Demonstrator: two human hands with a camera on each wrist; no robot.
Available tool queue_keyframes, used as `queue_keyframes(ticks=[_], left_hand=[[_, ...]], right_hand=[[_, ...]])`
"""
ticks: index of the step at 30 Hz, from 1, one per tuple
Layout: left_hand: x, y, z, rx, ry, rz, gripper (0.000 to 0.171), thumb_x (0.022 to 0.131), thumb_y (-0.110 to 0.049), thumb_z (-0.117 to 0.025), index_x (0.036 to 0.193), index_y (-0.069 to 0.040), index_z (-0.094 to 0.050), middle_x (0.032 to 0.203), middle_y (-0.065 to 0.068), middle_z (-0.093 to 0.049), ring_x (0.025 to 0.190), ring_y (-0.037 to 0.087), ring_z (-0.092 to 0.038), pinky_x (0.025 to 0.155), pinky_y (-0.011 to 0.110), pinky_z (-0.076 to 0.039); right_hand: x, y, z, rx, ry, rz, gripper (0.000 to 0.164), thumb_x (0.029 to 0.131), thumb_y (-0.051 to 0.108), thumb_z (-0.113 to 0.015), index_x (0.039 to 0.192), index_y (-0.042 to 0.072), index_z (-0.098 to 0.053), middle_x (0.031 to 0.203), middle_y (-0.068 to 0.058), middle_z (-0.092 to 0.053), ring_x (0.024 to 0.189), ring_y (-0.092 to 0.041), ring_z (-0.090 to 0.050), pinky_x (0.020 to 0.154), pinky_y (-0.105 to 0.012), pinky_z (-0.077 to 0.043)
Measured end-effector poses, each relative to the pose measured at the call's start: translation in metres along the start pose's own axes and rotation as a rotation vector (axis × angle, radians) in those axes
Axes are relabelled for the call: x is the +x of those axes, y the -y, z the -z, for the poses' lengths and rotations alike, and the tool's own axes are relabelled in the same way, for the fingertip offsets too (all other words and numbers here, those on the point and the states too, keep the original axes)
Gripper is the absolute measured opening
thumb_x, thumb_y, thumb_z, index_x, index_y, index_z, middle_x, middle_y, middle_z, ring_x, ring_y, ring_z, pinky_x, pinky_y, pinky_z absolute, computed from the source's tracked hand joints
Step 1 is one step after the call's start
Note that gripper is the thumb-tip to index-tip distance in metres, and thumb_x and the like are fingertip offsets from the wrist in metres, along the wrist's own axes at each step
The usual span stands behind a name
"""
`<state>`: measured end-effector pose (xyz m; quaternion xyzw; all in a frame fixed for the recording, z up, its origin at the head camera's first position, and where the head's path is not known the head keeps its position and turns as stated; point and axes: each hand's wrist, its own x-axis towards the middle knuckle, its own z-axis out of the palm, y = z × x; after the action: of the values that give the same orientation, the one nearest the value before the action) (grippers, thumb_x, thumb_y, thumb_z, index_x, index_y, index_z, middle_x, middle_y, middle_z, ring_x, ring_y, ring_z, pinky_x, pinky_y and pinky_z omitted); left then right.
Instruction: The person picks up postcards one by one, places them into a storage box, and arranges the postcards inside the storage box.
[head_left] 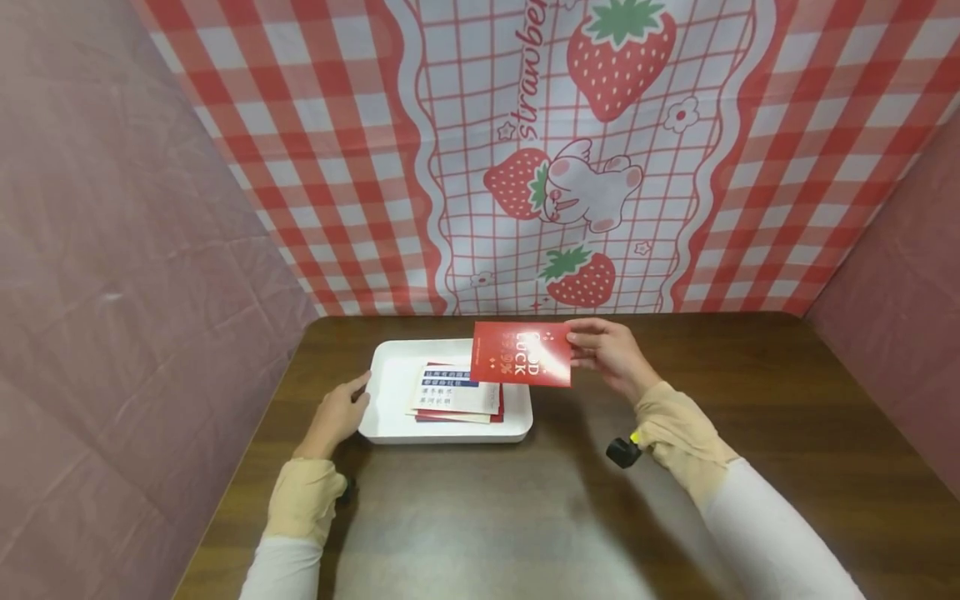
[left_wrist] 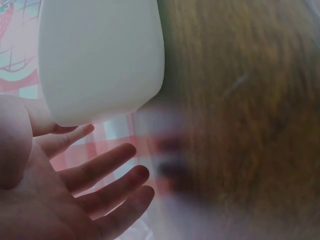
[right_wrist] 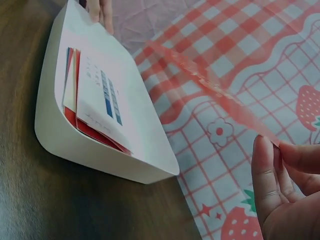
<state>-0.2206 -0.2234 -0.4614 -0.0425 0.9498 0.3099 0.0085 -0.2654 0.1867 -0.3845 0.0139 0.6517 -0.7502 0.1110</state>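
Note:
A white tray [head_left: 390,396] lies on the table with a small stack of cards [head_left: 453,402] in it. The top card is white with blue bands and dark characters; red and cream edges stick out below. My right hand [head_left: 611,358] pinches a red card [head_left: 504,354] marked "GOOD LUCK" by its right edge, between thumb and fingers. In the right wrist view this card is seen nearly edge-on, raised above the tray. At the tray's left end, my left hand [head_left: 335,421] touches the rim with thumb and forefinger, its other fingers [left_wrist: 110,167] spread loosely.
The brown wooden table [head_left: 480,517] extends in front of the tray and to the right. A red checked cloth with strawberries [head_left: 577,167] hangs along the back edge. Pink cloth [head_left: 150,250] covers both sides. A black device [head_left: 622,452] sticks out from my right wrist.

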Motion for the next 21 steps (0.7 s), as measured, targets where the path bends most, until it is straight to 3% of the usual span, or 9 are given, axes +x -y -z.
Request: queue_keyframes(ticks=[5, 11, 21], left_hand=[[0.001, 0.0, 0.001, 0.008, -0.006, -0.009, 0.045, 0.095, -0.017, -0.042, 0.139, -0.011, -0.042, 0.14, 0.024, -0.043, 0.127, 0.04, -0.039, 0.102, 0.058, -0.036], [-0.003, 0.0, -0.002, 0.023, -0.005, -0.021, 0.045, 0.094, -0.016, -0.043, 0.139, -0.01, -0.042, 0.138, 0.024, -0.046, 0.117, 0.037, -0.048, 0.096, 0.055, -0.041], [-0.002, -0.002, -0.001, 0.03, -0.005, -0.01, 0.046, 0.094, -0.016, -0.043, 0.14, -0.011, -0.041, 0.139, 0.024, -0.045, 0.126, 0.043, -0.039, 0.103, 0.059, -0.033]], right_hand=[[0.005, -0.005, -0.012, -0.007, 0.009, -0.011, 0.035, 0.09, 0.001, -0.053, 0.123, -0.009, -0.046, 0.072, 0.0, -0.067, 0.058, -0.011, -0.064, 0.055, -0.023, -0.057], [0.009, -0.018, -0.025, -0.023, 0.012, -0.03, 0.035, 0.09, 0.0, -0.053, 0.124, -0.009, -0.047, 0.07, 0.001, -0.065, 0.054, -0.011, -0.063, 0.053, -0.023, -0.057], [0.018, -0.034, -0.041, 0.001, 0.035, -0.064, 0.037, 0.089, -0.001, -0.053, 0.124, -0.012, -0.046, 0.068, -0.002, -0.065, 0.052, -0.01, -0.062, 0.051, -0.023, -0.056]])
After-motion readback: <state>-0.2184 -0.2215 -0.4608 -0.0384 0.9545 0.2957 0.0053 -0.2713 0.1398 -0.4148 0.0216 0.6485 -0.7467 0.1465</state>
